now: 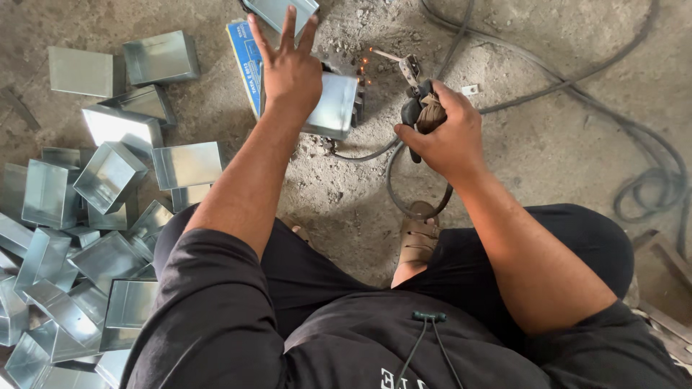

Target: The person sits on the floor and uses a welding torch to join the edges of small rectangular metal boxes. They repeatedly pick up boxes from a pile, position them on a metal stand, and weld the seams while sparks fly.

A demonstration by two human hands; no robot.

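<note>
On the dusty concrete floor (548, 144), our left hand (288, 72) steadies a metal box (335, 106), fingers spread, while our right hand (443, 133) grips the welding holder (417, 97), sparks flying; finished boxes (79, 238) heaped left.

My left hand (290, 72) rested on a metal box (333, 106) on the ground, the electrode holder (417, 101) in my right hand (445, 135) just right of it, box pile (86, 238) far left, cables (634, 144) right.

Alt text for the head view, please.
Left hand steadies a metal box on the floor while the right hand holds an electrode holder sparking at the box's corner. More metal boxes lie piled at left.
</note>
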